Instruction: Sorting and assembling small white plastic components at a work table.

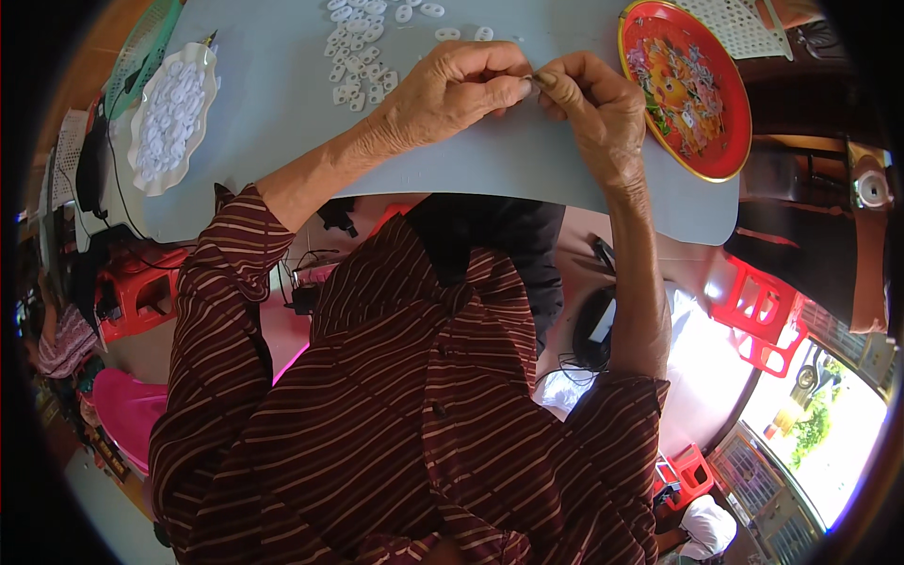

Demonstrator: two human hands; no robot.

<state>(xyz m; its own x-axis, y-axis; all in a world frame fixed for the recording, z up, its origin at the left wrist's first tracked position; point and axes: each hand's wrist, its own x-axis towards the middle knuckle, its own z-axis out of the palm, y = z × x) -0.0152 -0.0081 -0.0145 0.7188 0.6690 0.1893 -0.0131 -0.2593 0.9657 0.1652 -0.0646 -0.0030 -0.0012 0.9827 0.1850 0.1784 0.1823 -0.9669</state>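
Note:
Over the far part of the table my left hand point(468, 87) and my right hand point(591, 99) meet, fingertips almost touching. Each is closed in a pinch of thumb and forefinger. Whatever lies between the fingertips is too small and too covered to make out. Just left of my left hand, many small white plastic pieces with holes point(351, 64) lie scattered on the grey table point(273, 104). A few more, such as a white oval piece point(447, 34), rest beyond the knuckles. To the right of my right hand is a round red tray point(730, 141) with a colourful printed pattern and small bits on it.
At the left, a scalloped white dish point(148, 179) holds many small white pieces. A green mesh basket point(151, 42) stands behind it, and a white perforated basket point(744, 24) is at the far right. Red stools point(758, 306) stand on the floor beyond the table's edge.

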